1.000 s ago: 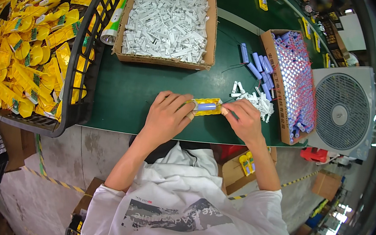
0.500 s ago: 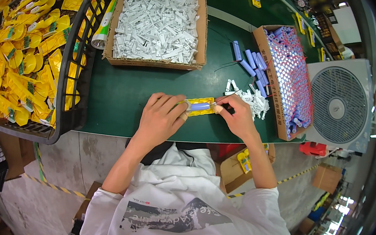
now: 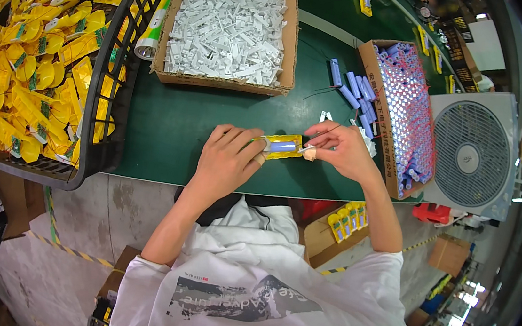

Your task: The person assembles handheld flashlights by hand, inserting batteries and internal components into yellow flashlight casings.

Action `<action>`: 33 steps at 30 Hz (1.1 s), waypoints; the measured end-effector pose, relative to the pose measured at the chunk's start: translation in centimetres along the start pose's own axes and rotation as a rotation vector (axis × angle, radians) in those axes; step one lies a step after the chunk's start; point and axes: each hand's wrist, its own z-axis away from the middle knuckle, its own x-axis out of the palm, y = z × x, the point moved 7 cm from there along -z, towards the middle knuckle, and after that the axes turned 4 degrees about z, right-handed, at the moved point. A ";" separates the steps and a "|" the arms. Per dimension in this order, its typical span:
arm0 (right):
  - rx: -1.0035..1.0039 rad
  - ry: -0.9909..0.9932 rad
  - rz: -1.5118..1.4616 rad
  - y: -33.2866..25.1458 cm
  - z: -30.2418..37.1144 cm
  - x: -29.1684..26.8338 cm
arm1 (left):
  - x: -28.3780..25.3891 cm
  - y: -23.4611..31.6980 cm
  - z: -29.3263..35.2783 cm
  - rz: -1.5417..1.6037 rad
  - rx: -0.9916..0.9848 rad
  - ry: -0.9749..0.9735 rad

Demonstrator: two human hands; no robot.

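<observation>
A yellow plastic casing (image 3: 285,157) lies over the green table's front part, with a blue-violet cylindrical battery cell (image 3: 283,146) in its hollow. My left hand (image 3: 226,159) is closed on the casing's left end, and its fingers cover that end. At the right end, my right hand (image 3: 347,152) pinches a small white plastic piece (image 3: 305,149) between thumb and fingers. Thin dark wire shows by those fingers; where it ends cannot be made out. Behind my right hand lie a loose heap of white plastic pieces (image 3: 367,143) and several loose wired cells (image 3: 352,83).
A black basket (image 3: 90,105) of yellow casings stands at the left, beside a green-and-white cylinder (image 3: 154,25). A carton (image 3: 225,84) of white pieces is at the back. Right are a carton (image 3: 388,129) of cells and a fan (image 3: 468,151). Below the table edge, a box (image 3: 330,251) holds yellow casings.
My right hand has shifted slightly right, and the white piece shows more plainly at its fingertips. The left hand keeps its hold on the casing. The whole view has shifted a little.
</observation>
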 end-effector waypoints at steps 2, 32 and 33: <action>-0.037 -0.032 0.044 0.6 -0.8 0.1 | 0.0 0.0 0.0 0.004 -0.002 0.004; 0.039 -0.067 -0.199 4.5 -2.1 1.3 | 0.5 -0.1 0.6 -0.004 -0.001 -0.029; -0.008 -0.088 -0.163 3.8 -2.1 1.3 | 0.3 0.1 0.5 -0.009 0.002 -0.038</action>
